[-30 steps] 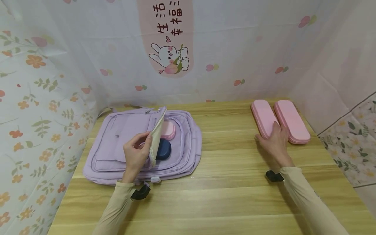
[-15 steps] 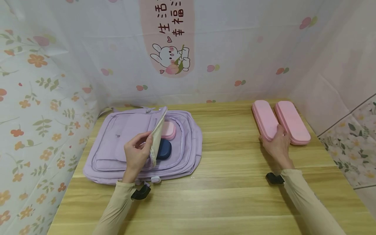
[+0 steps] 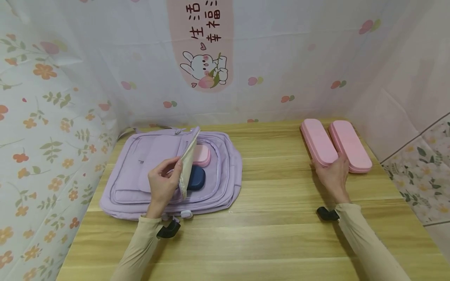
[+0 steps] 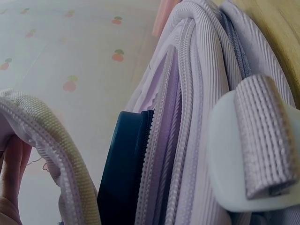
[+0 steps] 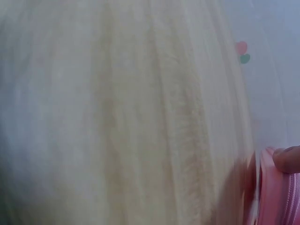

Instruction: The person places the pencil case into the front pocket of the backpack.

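Two grips: pinching a raised pocket flap point(image 3: 188, 166) in the left hand point(image 3: 163, 181); in the right hand point(image 3: 333, 176), grasping a pink zip case point(image 3: 319, 141) extending ahead. Seemingly at pickup; next, probably lift toward the lilac backpack point(image 3: 229, 171) under the left hand.

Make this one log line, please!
left hand: pinches raised flap of lilac backpack; right hand: grips long pink pencil case left of its twin; under flap: navy case, pink case
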`<state>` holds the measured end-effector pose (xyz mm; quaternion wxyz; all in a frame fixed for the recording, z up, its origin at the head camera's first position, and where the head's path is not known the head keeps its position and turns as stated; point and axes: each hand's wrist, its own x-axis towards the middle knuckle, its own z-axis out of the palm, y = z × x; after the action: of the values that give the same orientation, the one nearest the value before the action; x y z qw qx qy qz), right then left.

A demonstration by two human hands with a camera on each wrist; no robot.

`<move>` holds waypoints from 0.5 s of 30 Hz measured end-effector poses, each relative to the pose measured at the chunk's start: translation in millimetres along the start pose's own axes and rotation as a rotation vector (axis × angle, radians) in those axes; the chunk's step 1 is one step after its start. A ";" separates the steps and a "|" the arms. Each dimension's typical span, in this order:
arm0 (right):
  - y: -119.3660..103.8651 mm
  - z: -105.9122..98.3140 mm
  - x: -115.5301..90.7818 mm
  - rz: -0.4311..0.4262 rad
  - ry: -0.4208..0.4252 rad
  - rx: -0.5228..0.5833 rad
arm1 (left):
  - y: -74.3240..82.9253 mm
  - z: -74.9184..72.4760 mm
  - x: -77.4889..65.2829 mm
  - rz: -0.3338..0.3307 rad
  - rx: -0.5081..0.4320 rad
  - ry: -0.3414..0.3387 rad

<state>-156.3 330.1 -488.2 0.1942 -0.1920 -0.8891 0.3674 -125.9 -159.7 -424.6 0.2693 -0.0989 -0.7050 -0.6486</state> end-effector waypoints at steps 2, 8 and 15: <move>0.4 0.2 -0.9 -0.004 0.010 -0.001 | 0.3 0.3 0.2 0.000 -0.001 -0.002; -2.5 0.4 -1.6 -0.006 0.028 0.000 | 0.4 -0.9 0.9 0.009 0.003 0.000; -7.5 1.3 -3.7 -0.026 0.024 0.017 | 0.7 -2.4 1.7 0.002 -0.002 0.001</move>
<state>-155.3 322.6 -484.4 0.2111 -0.1831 -0.8861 0.3699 -126.4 -162.3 -423.2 0.2705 -0.0995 -0.7041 -0.6490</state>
